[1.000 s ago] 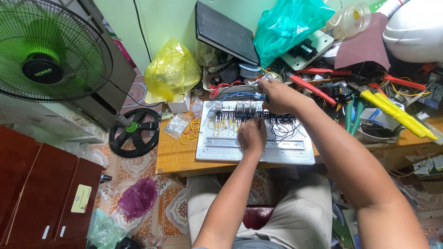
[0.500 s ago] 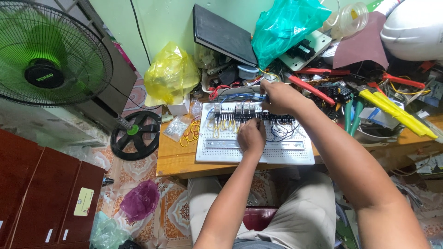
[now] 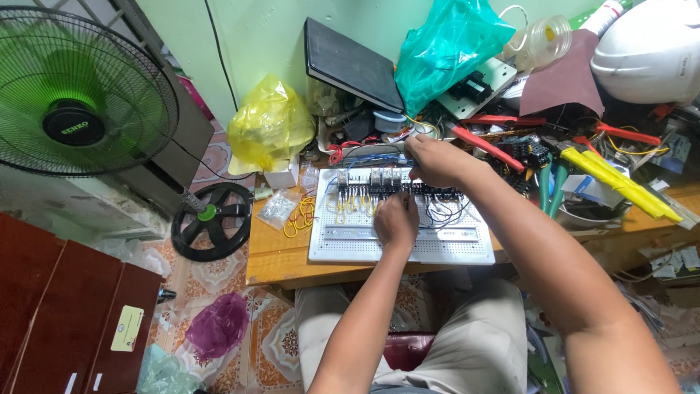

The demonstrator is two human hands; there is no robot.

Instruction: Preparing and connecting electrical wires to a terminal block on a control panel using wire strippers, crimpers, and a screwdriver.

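A white perforated wiring board (image 3: pixel 364 244) lies on the wooden desk (image 3: pixel 273 255) in front of me. A row of small black and clear relay blocks (image 3: pixel 368 181) runs across its top, with yellow, blue and black wires below. My left hand (image 3: pixel 396 220) rests on the board's middle, fingers curled among the wires. My right hand (image 3: pixel 435 160) reaches over the top row, fingertips pinched at the blocks. What either hand grips is hidden by the fingers.
A green standing fan (image 3: pixel 76 109) is at the left. Yellow bag (image 3: pixel 270 128), teal bag (image 3: pixel 448 47), a dark flat case (image 3: pixel 350 62), red-handled pliers (image 3: pixel 485 146), yellow tools (image 3: pixel 620 182) and a white helmet (image 3: pixel 645 51) crowd the desk's back. Red-brown cabinet (image 3: pixel 58 306) sits lower left.
Both hands stay on the board. The right hand has shifted slightly along the top row; the view has barely moved.
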